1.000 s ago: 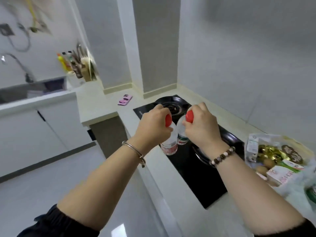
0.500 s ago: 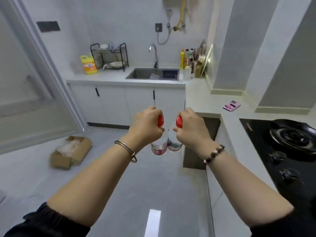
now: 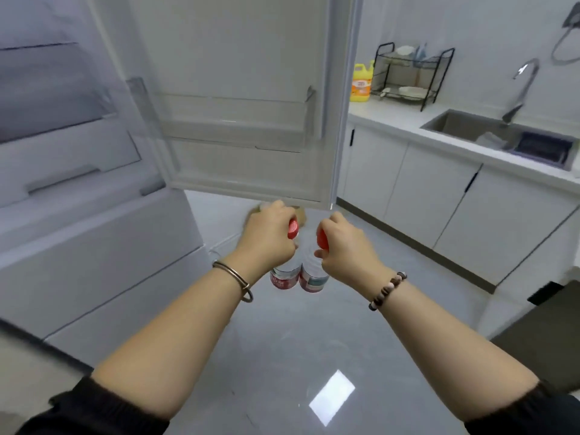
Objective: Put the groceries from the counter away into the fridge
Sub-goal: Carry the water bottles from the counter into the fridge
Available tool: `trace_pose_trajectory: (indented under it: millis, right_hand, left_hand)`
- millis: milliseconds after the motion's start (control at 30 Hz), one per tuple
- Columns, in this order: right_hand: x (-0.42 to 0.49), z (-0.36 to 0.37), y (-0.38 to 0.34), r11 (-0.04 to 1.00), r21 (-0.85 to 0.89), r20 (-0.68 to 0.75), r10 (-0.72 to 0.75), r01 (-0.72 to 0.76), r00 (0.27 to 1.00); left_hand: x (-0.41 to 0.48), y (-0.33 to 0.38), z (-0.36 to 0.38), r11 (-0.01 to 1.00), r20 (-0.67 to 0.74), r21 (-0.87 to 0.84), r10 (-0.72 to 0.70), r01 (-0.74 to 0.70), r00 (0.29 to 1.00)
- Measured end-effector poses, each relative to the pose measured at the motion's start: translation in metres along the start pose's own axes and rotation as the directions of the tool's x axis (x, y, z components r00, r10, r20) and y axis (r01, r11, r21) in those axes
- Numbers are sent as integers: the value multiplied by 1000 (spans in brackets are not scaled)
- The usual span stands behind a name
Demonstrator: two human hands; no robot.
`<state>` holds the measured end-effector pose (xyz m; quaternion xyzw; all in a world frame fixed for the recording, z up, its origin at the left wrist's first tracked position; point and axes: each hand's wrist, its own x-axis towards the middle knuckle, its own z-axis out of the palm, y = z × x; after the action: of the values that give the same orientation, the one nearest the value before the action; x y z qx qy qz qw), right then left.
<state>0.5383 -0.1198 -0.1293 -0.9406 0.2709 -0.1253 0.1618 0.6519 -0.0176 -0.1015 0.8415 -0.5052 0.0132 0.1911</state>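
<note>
My left hand (image 3: 266,238) grips a clear water bottle (image 3: 284,277) with a red cap and red label by its neck. My right hand (image 3: 345,246) holds a second, matching water bottle (image 3: 314,279) the same way. Both bottles hang side by side over the floor, in front of the white fridge (image 3: 94,246). The fridge's upper door (image 3: 244,89) stands open ahead of my hands, with a clear door shelf (image 3: 232,120) showing nothing in it. The fridge interior at upper left is blurred.
A white counter (image 3: 408,117) runs along the right with a sink (image 3: 489,130), tap, black dish rack (image 3: 408,73) and yellow detergent jug (image 3: 361,83). White cabinets stand below it. A partly hidden cardboard box lies behind my hands. Grey tiled floor (image 3: 314,356) lies underfoot.
The view has swung left from the stove, past the sink, to the open fridge. Both hands still carry the bottles together in front of me.
</note>
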Motion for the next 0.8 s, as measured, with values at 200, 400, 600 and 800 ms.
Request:
trace_pose_trajectory:
  millis: [200,400,600,800]
  right_hand:
    - [64,33,-45,961,49,56,-274,272,960]
    - [114,41,-98,887,104,15,-453,449,891]
    - [154,34,-165,774,189,-39,-609,604,792]
    - [202,47,-235,671,279,-209,-656,687,726]
  left_hand:
    - [-4,-59,-21,966,-143,23,-250,256,958]
    - [-5,-98,-52,913,-350,52,-364,406,863]
    - [-12,-135,-100,899,-585,76,-310,431,749]
    - [-9,-199,-142,902,-758,128,-180,413,627]
